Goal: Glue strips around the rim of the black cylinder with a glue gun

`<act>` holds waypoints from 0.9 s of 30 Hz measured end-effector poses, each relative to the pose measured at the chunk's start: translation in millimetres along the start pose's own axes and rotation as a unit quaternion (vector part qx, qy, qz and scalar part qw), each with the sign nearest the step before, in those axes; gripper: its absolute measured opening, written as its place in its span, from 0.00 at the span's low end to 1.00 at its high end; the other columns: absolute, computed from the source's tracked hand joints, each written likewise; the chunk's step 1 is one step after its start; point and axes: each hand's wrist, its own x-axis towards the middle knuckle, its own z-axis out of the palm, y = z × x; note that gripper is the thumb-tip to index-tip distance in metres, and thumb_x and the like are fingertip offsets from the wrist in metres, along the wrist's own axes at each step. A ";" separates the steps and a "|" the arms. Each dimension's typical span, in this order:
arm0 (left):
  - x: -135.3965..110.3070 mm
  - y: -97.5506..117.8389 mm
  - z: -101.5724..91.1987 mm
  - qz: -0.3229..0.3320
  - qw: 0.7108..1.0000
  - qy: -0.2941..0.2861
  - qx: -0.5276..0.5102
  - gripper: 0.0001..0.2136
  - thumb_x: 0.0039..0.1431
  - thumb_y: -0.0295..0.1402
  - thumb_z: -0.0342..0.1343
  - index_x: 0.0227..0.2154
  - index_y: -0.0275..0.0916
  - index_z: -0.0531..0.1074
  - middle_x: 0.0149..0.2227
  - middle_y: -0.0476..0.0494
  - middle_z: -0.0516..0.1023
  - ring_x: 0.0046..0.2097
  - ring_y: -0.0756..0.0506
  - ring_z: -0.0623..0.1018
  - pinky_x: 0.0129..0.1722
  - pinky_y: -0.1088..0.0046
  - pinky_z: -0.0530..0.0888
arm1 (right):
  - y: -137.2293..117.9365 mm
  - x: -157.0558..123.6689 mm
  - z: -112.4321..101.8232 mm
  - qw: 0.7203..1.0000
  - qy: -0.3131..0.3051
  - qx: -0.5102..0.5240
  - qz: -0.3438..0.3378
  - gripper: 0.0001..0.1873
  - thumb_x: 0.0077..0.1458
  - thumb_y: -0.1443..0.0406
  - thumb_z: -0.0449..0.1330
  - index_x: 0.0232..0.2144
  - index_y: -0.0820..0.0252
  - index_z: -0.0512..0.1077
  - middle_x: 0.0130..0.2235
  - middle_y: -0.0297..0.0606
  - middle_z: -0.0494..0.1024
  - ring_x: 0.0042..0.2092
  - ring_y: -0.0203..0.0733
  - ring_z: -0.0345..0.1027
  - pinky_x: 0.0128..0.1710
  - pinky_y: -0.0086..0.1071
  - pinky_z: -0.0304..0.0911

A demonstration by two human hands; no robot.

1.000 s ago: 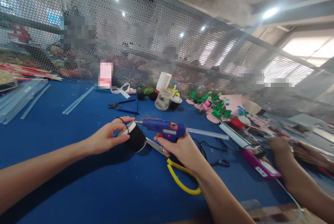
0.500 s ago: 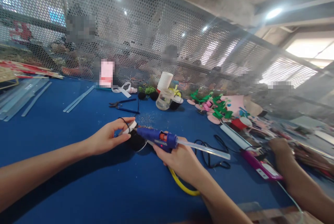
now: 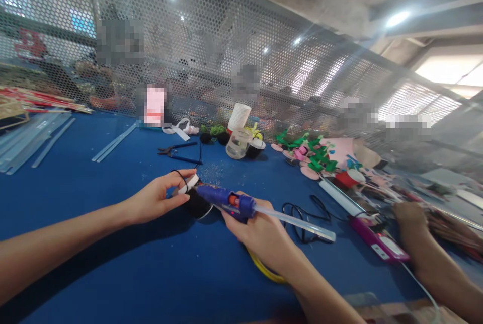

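My left hand [image 3: 156, 198] pinches a small black and white round piece [image 3: 196, 198] with a thin black loop, holding it just above the blue table [image 3: 113, 263]. My right hand [image 3: 260, 231] grips a blue hot glue gun [image 3: 226, 198] whose nozzle points left and touches that piece. A clear glue stick [image 3: 298, 223] juts out of the gun's back to the right. Yellow-handled scissors [image 3: 264, 268] lie under my right wrist, mostly hidden.
Another person's hand [image 3: 411, 218] rests at the right by a purple tool [image 3: 373, 243] and sticks. A perforated metal screen [image 3: 226, 52] closes the table's far side. Dark pliers [image 3: 177, 153], a clear jar [image 3: 237, 145], green and pink craft pieces [image 3: 313, 155], glue sticks [image 3: 37, 138] and a black cord [image 3: 302, 213] lie about.
My right hand has tilted the glue gun down and brought its nozzle left onto the piece in my left hand. The left hand has barely moved.
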 end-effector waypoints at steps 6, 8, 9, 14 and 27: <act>0.1 0.2 0.2 0.004 1.000 -0.003 0.006 0.06 0.53 0.32 0.47 0.23 0.38 0.60 0.55 0.33 0.62 0.56 0.41 0.62 0.51 0.62 0.62 | 0.6 -1.2 -1.0 1.000 -0.019 -0.021 -0.012 0.06 0.48 0.67 0.51 0.21 0.57 0.62 0.21 0.32 0.67 0.22 0.34 0.59 0.22 0.28 0.52; 0.0 0.3 0.4 0.006 1.000 -0.003 0.007 0.06 0.53 0.32 0.47 0.23 0.38 0.60 0.55 0.33 0.62 0.57 0.41 0.61 0.50 0.62 0.62 | 2.0 -2.3 0.2 1.000 -0.016 -0.025 -0.010 0.06 0.48 0.67 0.51 0.21 0.57 0.62 0.21 0.31 0.66 0.22 0.34 0.58 0.22 0.28 0.52; -0.1 0.3 0.5 0.005 1.000 -0.003 0.008 0.06 0.53 0.32 0.47 0.23 0.38 0.60 0.55 0.33 0.62 0.57 0.41 0.61 0.50 0.62 0.62 | 2.6 -2.8 0.8 1.000 -0.013 -0.026 -0.007 0.06 0.48 0.67 0.51 0.20 0.57 0.61 0.21 0.31 0.66 0.22 0.34 0.58 0.23 0.28 0.52; -0.6 0.3 0.5 0.010 1.000 -0.001 0.020 0.06 0.53 0.32 0.47 0.23 0.38 0.60 0.55 0.35 0.62 0.56 0.42 0.62 0.50 0.63 0.63 | 2.7 -3.3 3.1 1.000 0.002 -0.028 -0.012 0.07 0.48 0.68 0.52 0.20 0.58 0.61 0.21 0.31 0.66 0.22 0.34 0.58 0.24 0.28 0.55; -0.1 0.7 0.3 0.015 1.000 -0.007 0.014 0.06 0.54 0.31 0.47 0.23 0.38 0.59 0.55 0.31 0.60 0.56 0.40 0.62 0.50 0.61 0.62 | -1.3 -1.7 -0.5 1.000 -0.007 -0.006 0.019 0.07 0.47 0.68 0.52 0.19 0.58 0.61 0.19 0.30 0.65 0.21 0.33 0.57 0.21 0.27 0.54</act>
